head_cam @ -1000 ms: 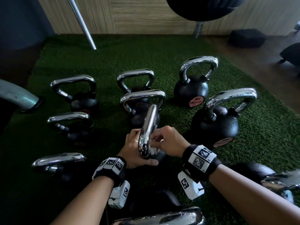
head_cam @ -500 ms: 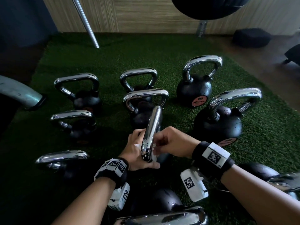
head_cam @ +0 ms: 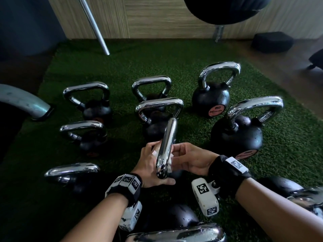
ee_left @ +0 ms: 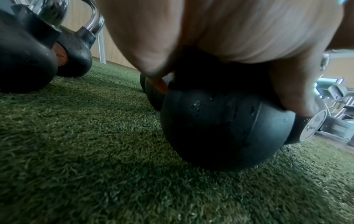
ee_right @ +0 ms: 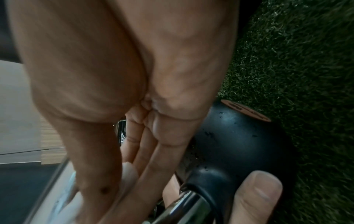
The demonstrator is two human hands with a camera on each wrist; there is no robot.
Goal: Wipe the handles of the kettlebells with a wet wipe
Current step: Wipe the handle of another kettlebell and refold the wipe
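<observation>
On the green turf (head_cam: 174, 58) stands a black kettlebell (ee_left: 220, 128) whose chrome handle (head_cam: 166, 149) I see end-on in the head view. My left hand (head_cam: 150, 165) grips the foot of that handle, thumb (ee_right: 256, 197) beside the chrome leg and palm over the black body. My right hand (head_cam: 188, 159) comes in from the right and holds a white wet wipe (head_cam: 170, 165) around the handle, fingers under it and thumb above. Most of the wipe is hidden by the handle and fingers.
Several other chrome-handled kettlebells ring this one: a large one (head_cam: 237, 135) close on the right, another (head_cam: 211, 100) behind it, one (head_cam: 157, 117) just behind the handle, one (head_cam: 83, 135) on the left. A steel bar (head_cam: 94, 27) leans at the back; a grey tube (head_cam: 22, 100) lies left.
My right hand has turned on the handle, from knuckles up to palm facing left, and its wrist has dropped. The left hand keeps its grip in the same place.
</observation>
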